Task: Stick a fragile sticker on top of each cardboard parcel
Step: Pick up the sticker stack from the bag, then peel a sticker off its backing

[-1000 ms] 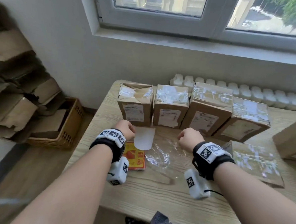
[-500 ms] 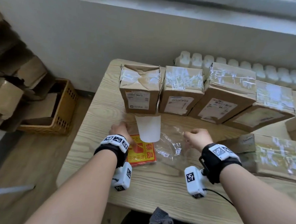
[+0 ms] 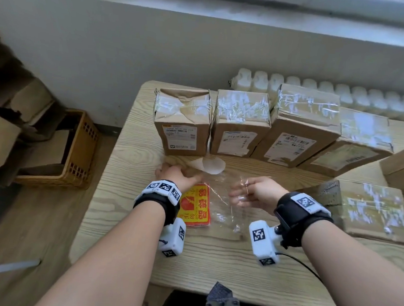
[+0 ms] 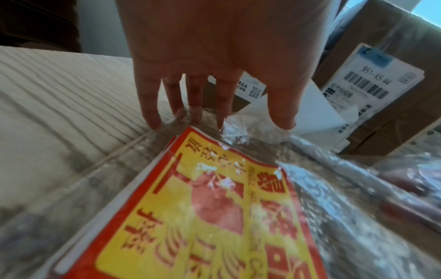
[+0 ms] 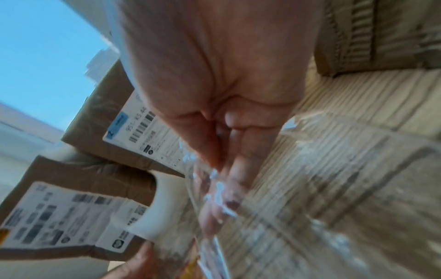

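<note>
A stack of red and yellow fragile stickers (image 3: 196, 205) (image 4: 214, 217) lies inside a clear plastic bag (image 3: 223, 215) (image 4: 346, 188) on the wooden table (image 3: 213, 260). My left hand (image 3: 178, 175) (image 4: 214, 120) presses the bag down with straight fingers just beyond the stickers. My right hand (image 3: 250, 191) (image 5: 222, 179) reaches left with its fingers stretched out under the crinkled film. A white backing sheet (image 3: 211, 165) (image 5: 155, 217) curls up between my hands and the parcels. Several taped cardboard parcels (image 3: 181, 121) (image 3: 242, 122) (image 3: 299, 125) stand in a row behind.
Another taped parcel (image 3: 377, 211) lies flat at the right, with a further box (image 3: 403, 165) behind it. A brown slatted crate (image 3: 78, 150) stands on the floor left of the table. A white radiator (image 3: 341, 95) runs along the wall.
My view has tilted down. Both hands came down from gripping the bag; the left now presses it flat, and the right has uncurled and stretched left toward the stickers.
</note>
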Demonstrator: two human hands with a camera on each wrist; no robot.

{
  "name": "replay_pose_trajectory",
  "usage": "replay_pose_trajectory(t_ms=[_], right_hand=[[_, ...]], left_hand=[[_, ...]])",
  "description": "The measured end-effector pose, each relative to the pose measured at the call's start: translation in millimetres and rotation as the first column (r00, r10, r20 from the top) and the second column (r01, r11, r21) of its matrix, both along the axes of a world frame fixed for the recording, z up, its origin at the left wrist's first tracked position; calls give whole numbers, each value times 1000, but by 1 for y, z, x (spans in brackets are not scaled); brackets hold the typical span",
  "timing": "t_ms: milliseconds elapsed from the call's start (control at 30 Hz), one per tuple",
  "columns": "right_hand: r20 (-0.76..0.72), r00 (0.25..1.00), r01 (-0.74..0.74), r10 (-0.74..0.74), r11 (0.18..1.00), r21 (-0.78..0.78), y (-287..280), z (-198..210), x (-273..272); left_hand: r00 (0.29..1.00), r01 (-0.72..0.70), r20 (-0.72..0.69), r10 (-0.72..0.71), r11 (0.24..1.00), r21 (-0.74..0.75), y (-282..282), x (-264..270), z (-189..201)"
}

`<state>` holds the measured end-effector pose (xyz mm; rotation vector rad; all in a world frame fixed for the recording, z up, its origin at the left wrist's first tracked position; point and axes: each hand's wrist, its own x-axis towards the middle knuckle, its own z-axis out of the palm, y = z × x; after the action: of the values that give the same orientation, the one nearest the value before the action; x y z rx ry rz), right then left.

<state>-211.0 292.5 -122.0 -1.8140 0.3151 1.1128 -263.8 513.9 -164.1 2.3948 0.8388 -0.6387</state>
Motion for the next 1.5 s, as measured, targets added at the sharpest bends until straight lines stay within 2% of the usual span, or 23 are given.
replay_pose_trajectory(t_ms=[67, 167, 300, 367, 467, 500, 567, 633, 800, 933, 1033, 1100, 1200, 1367, 1500], right_hand=[[-59, 998, -30, 31, 999, 18, 1, -2, -2], [-101, 991, -89, 85, 995, -33, 5, -17, -5], [-132, 957, -275, 258, 952, -134, 16, -37, -10], [-112, 949, -309, 294, 938, -160, 19, -38, -13], [-94, 975, -215, 202, 962, -168, 25, -31, -19], [-68, 974, -227, 218, 955, -191, 27, -29, -22], [61, 916, -349, 396, 863, -365, 31, -35, -24], [129, 872, -376, 472, 816, -438, 37, -37, -27], [156, 857, -373, 491, 799, -472, 39, -43, -29], [144, 829, -408, 540, 761, -504, 34, -40, -29], [182, 834, -348, 521, 752, -560, 25, -46, -27], [162, 822, -380, 546, 737, -559, 19, -49, -24], [235, 843, -310, 483, 795, -522, 15, -39, -22], [341, 888, -136, 309, 884, -448, 7, -20, -25], [474, 843, -57, 256, 918, -393, 1, 5, -26]], left_hand=[[999, 41, -31, -41, 999, -17, 1, 0, -1], [998, 58, -20, -59, 996, -64, 4, -4, -2], [997, 66, -15, -69, 985, -157, 6, -13, -11], [998, 53, 24, -50, 988, -147, 6, -16, -15], [997, 48, 74, -37, 985, -163, 4, -19, -16], [996, 53, 81, -40, 983, -175, 4, -19, -15], [996, 55, 83, -39, 978, -202, 7, -20, -14], [996, 51, 83, -33, 972, -228, 8, -21, -14], [994, 37, 105, -10, 966, -255, 7, -23, -14], [995, 58, 96, -40, 978, -200, 4, -23, -11], [993, 100, 71, -90, 983, -157, 2, -21, -9], [992, 120, 50, -114, 985, -125, 0, -20, -7], [990, 137, -13, -139, 986, -95, -3, -20, -4], [955, 282, -124, -271, 956, 79, -11, -15, 0], [910, 375, -248, -331, 913, 158, -21, -15, 4]])
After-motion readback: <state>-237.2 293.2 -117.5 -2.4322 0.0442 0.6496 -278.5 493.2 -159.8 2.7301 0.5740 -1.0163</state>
